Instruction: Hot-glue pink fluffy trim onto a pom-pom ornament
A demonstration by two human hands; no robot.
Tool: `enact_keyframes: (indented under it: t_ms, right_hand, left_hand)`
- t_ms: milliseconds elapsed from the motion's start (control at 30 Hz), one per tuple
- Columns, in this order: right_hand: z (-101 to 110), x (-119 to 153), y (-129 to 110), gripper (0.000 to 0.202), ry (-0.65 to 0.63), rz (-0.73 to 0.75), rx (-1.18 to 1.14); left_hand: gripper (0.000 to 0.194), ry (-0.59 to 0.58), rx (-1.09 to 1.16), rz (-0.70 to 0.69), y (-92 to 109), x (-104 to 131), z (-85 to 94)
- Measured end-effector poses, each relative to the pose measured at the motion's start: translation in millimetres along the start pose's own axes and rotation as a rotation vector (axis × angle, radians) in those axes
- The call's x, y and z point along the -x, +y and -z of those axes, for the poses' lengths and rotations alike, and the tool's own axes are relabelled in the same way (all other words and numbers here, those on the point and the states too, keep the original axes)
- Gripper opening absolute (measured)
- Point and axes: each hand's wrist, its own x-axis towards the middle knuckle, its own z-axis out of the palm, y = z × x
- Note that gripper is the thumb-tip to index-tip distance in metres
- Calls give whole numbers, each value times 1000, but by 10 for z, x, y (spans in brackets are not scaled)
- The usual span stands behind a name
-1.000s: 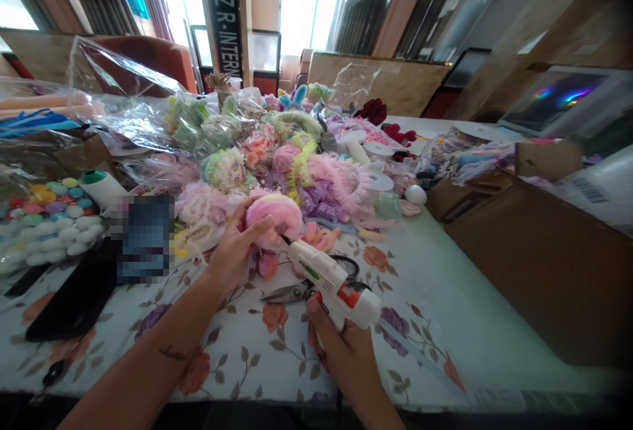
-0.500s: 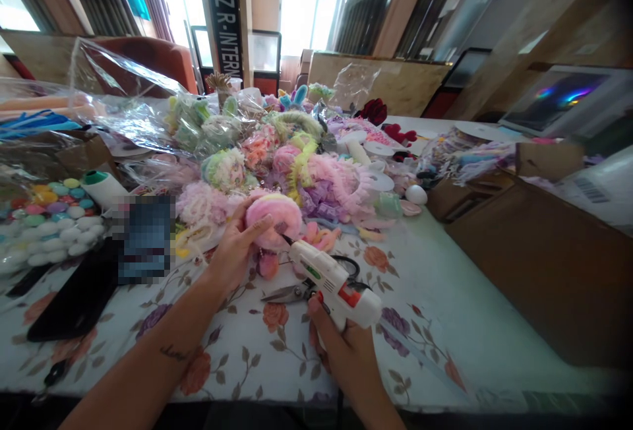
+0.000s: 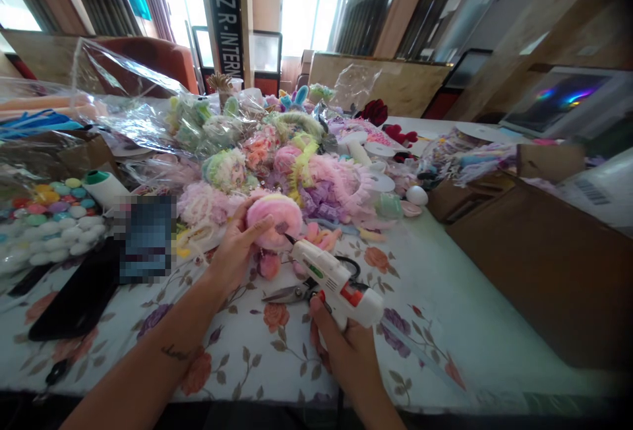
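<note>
A fluffy pink ball-shaped craft piece (image 3: pixel 277 214) with a yellowish top and a small dark patch is held up in my left hand (image 3: pixel 238 239), thumb across its front. My right hand (image 3: pixel 343 344) grips a white hot glue gun (image 3: pixel 324 272) by its handle, fingers near the red trigger. The gun's dark nozzle points up-left, close to the piece's lower right side; whether it touches I cannot tell. Black-handled scissors (image 3: pixel 291 294) lie on the cloth behind the gun. Below the pink piece shows a smaller pink-orange ball (image 3: pixel 269 265).
A heap of pastel trims and yarn (image 3: pixel 316 173) spreads behind my hands. At the left are a bag of pompoms (image 3: pixel 64 232), a white thread cone (image 3: pixel 105 187) and a black phone-like slab (image 3: pixel 74 305). A cardboard box (image 3: pixel 534 265) stands at the right on the floral tablecloth (image 3: pixel 237 357).
The glue gun's nozzle has shifted very slightly right, showing a little more of the dark patch. Both hands keep their hold.
</note>
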Motion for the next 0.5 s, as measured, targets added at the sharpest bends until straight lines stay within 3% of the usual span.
enact_keyframes:
  t_ms: [300, 500]
  right_hand:
    - [13, -1, 17, 56, -44, -26, -11]
    - [1, 0, 20, 51, 1, -9, -36]
  left_hand:
    - [60, -36, -11, 21, 0, 25, -28]
    - [58, -35, -13, 19, -5, 20, -30]
